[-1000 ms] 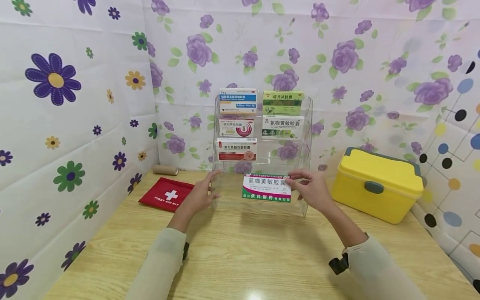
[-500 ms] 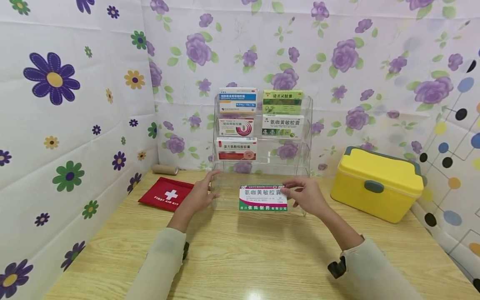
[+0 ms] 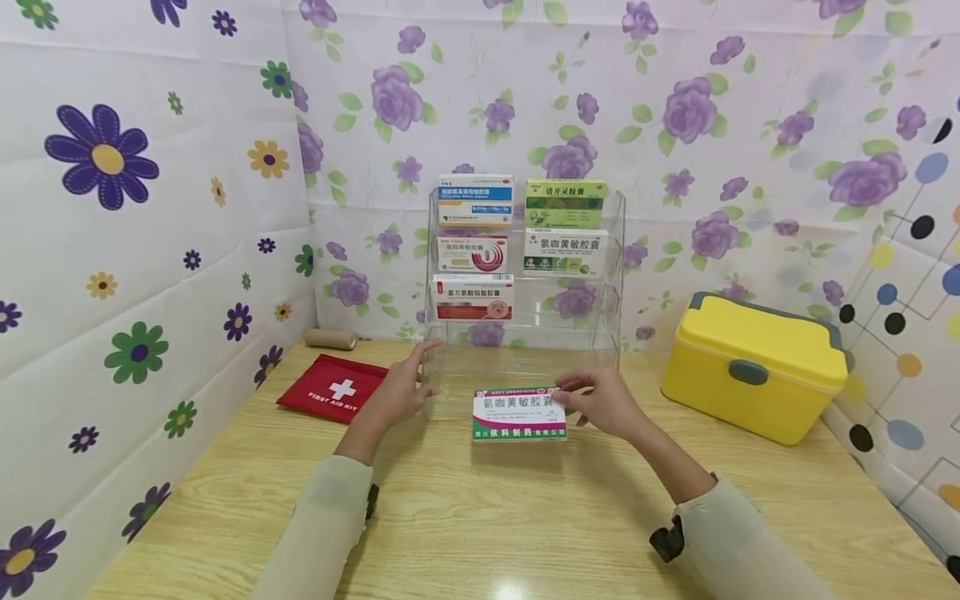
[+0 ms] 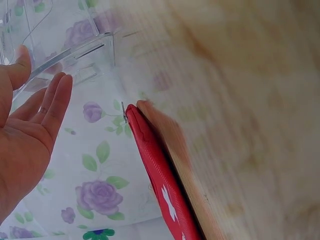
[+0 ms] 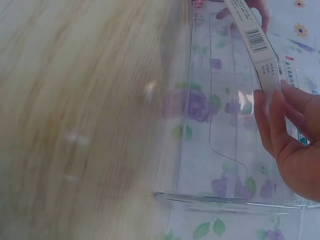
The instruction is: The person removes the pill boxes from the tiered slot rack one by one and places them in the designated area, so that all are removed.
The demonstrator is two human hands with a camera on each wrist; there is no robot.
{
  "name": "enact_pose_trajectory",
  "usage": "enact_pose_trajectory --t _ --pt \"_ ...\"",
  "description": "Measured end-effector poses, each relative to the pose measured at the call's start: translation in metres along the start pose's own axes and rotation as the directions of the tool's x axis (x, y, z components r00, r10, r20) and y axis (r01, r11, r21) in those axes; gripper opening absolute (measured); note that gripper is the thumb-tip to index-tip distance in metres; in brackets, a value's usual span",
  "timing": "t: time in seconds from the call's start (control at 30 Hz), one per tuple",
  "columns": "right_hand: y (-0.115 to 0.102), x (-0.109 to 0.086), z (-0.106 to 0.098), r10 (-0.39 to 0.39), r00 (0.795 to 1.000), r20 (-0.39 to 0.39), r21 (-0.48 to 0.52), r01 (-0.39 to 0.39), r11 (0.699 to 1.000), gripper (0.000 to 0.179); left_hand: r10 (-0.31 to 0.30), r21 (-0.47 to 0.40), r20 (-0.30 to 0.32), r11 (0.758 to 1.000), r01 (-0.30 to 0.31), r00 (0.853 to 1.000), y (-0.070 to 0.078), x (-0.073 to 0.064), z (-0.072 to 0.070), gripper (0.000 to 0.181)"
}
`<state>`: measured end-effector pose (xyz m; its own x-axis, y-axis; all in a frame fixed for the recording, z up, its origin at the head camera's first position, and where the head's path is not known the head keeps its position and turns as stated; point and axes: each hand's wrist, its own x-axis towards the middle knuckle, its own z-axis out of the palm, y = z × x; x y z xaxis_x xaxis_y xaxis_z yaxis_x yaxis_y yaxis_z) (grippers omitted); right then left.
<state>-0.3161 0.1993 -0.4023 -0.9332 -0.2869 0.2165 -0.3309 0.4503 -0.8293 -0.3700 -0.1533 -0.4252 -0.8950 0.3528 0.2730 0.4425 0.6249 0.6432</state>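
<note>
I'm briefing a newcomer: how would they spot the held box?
Find the clear rack before the flowered backdrop. Low in front of it, the right hand pinches the box. Unlike the five boxes racked above, it has magenta and green bands.

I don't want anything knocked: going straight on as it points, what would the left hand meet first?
The left hand would probably meet the clear rack first, at its left side; whether they touch now is hard to tell.

The white medicine box [image 3: 519,414] with green and magenta bands is kinda midair, label-out, near the clear tiered rack's [image 3: 517,360] front.
</note>
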Motion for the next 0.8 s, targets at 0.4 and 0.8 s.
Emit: enact_pose_trajectory --t 0.4,0.8 --pt "0.011 0.004 0.018 -0.038 0.999 0.031 -0.004 0.038 0.999 0.018 -0.03 0.018 -0.004 0.999 0.03 1.0 0.0 0.0 0.002 0.082" --pt "0.017 0.004 0.033 0.059 0.997 0.048 -0.003 -0.059 0.998 0.021 -0.001 -0.002 0.0 1.0 0.001 1.0 -0.001 0.001 0.002 0.082"
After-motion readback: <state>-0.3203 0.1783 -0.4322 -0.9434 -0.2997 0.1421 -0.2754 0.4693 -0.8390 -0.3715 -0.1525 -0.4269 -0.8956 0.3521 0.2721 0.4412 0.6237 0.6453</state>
